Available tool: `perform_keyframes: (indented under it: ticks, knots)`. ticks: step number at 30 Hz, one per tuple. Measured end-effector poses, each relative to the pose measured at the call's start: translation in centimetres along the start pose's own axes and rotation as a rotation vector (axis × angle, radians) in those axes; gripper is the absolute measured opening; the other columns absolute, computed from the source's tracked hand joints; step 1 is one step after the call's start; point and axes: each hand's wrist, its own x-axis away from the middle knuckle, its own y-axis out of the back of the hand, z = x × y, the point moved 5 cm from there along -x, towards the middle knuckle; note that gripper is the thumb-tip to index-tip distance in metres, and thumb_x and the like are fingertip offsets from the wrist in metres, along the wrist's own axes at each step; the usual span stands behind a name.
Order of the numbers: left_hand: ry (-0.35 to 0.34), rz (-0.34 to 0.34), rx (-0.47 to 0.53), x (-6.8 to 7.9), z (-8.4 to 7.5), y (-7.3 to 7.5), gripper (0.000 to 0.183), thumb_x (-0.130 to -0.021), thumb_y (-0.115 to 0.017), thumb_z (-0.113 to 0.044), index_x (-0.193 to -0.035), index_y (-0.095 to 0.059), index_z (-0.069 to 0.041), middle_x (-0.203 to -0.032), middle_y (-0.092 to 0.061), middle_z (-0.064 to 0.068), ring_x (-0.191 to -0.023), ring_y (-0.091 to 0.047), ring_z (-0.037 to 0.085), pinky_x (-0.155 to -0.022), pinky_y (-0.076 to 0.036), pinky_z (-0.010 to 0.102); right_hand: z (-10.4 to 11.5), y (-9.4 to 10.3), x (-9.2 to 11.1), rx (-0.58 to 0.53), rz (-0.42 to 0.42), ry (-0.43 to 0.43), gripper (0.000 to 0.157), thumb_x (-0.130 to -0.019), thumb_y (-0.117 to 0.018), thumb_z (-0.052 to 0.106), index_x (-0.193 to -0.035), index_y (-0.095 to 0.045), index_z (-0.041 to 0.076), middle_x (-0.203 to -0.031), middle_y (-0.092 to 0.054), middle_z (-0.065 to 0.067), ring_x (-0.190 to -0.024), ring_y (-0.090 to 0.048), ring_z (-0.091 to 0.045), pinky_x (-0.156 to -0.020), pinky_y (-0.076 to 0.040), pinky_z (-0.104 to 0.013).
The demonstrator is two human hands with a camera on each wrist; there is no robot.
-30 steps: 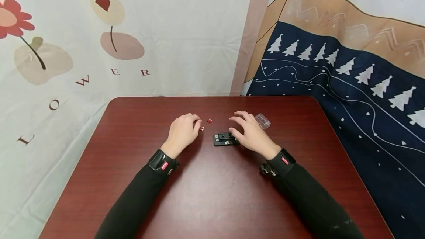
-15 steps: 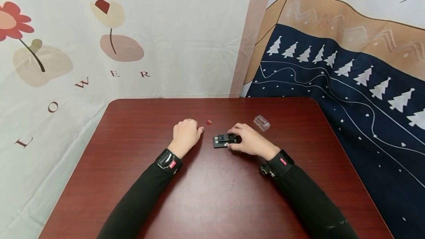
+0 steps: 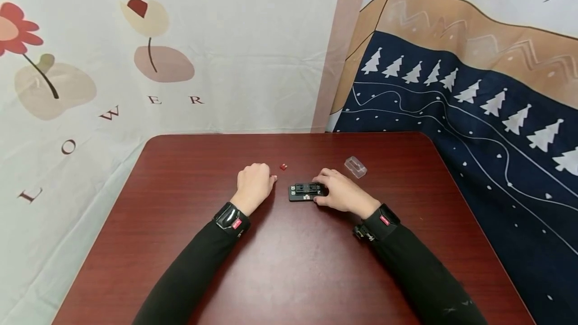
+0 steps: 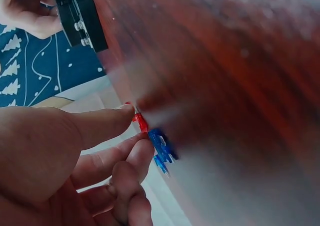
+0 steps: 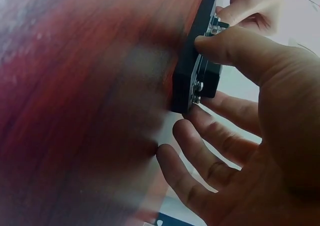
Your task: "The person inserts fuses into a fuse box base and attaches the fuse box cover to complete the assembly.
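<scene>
A black fuse block (image 3: 301, 192) with metal screw terminals lies flat on the table. My right hand (image 3: 341, 190) grips its right end, thumb on the near side and fingers on the far side. In the right wrist view the thumb presses the edge of the block (image 5: 196, 60). To the left of the block is my left hand (image 3: 254, 183), fingers curled. The left wrist view shows a red blade fuse (image 4: 141, 123) pinched between thumb and index fingertip. Blue blade fuses (image 4: 161, 145) appear just past that fingertip; the hand hides them in the head view.
A red blade fuse (image 3: 283, 167) lies just beyond the left thumb. Behind the right hand stands a small clear plastic box (image 3: 355, 167). The brown table (image 3: 289, 265) ends at a patterned cloth backdrop (image 3: 253, 64).
My right hand has come down from above the block and taken hold of its right end. The left hand has shifted slightly right and down, its thumb covering the nearer red fuse.
</scene>
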Motion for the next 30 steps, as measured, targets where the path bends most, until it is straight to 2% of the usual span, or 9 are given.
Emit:
perform_keyframes:
  ticks: [6,11,16,21,25,30]
  knots:
    - [-0.019,0.017,-0.011,-0.2,0.0,0.1,0.026,-0.093,-0.077,-0.029,-0.078,-0.075,-0.007,-0.074,-0.073,0.012,-0.068,-0.071,0.036,-0.055,-0.058,0.052,0.3,-0.1,-0.4,0.005,0.001,-0.018,0.049,-0.086,-0.082,0.034,-0.129,-0.072,0.014,-0.118,-0.064,-0.002,-0.104,-0.058,-0.023,-0.088,-0.052,-0.043]
    - [-0.009,0.039,-0.011,-0.6,0.2,0.3,0.022,-0.092,-0.077,-0.025,-0.077,-0.074,-0.009,-0.077,-0.075,0.011,-0.07,-0.073,0.037,-0.057,-0.059,0.053,0.3,-0.4,-0.9,-0.001,-0.011,-0.017,0.049,-0.086,-0.082,0.036,-0.13,-0.072,0.015,-0.118,-0.064,-0.002,-0.101,-0.058,-0.021,-0.085,-0.052,-0.041]
    - [0.011,0.062,0.008,-0.9,0.3,0.3,0.027,-0.092,-0.077,-0.026,-0.07,-0.07,-0.01,-0.072,-0.071,0.009,-0.07,-0.072,0.035,-0.059,-0.06,0.053,0.2,-0.6,-1.1,-0.016,-0.03,-0.001,0.05,-0.087,-0.082,0.036,-0.131,-0.071,0.015,-0.117,-0.064,-0.002,-0.097,-0.058,-0.021,-0.084,-0.051,-0.04]
    - [0.044,0.09,0.071,-1.2,0.6,0.3,0.032,-0.092,-0.077,-0.028,-0.065,-0.068,-0.014,-0.066,-0.066,0.006,-0.069,-0.069,0.032,-0.06,-0.059,0.05,0.1,-0.6,-1.2,-0.024,-0.038,-0.001,0.05,-0.087,-0.082,0.036,-0.131,-0.072,0.015,-0.117,-0.064,-0.002,-0.094,-0.058,-0.021,-0.081,-0.05,-0.04]
    - [0.049,0.097,0.109,-1.4,0.8,0.4,0.022,-0.091,-0.077,-0.027,-0.071,-0.075,-0.017,-0.076,-0.072,0.004,-0.076,-0.07,0.032,-0.065,-0.059,0.05,0.2,-0.6,-1.1,-0.028,-0.034,-0.007,0.051,-0.087,-0.082,0.037,-0.133,-0.071,0.016,-0.118,-0.064,-0.003,-0.096,-0.059,-0.021,-0.082,-0.051,-0.04]
    - [0.02,0.083,0.138,-1.3,0.7,0.9,0.015,-0.092,-0.077,-0.027,-0.08,-0.076,-0.019,-0.085,-0.076,0.003,-0.082,-0.071,0.032,-0.069,-0.059,0.051,0.3,-0.5,-0.9,-0.038,-0.03,-0.015,0.055,-0.086,-0.083,0.037,-0.135,-0.07,0.015,-0.119,-0.065,-0.003,-0.098,-0.06,-0.021,-0.085,-0.053,-0.042]
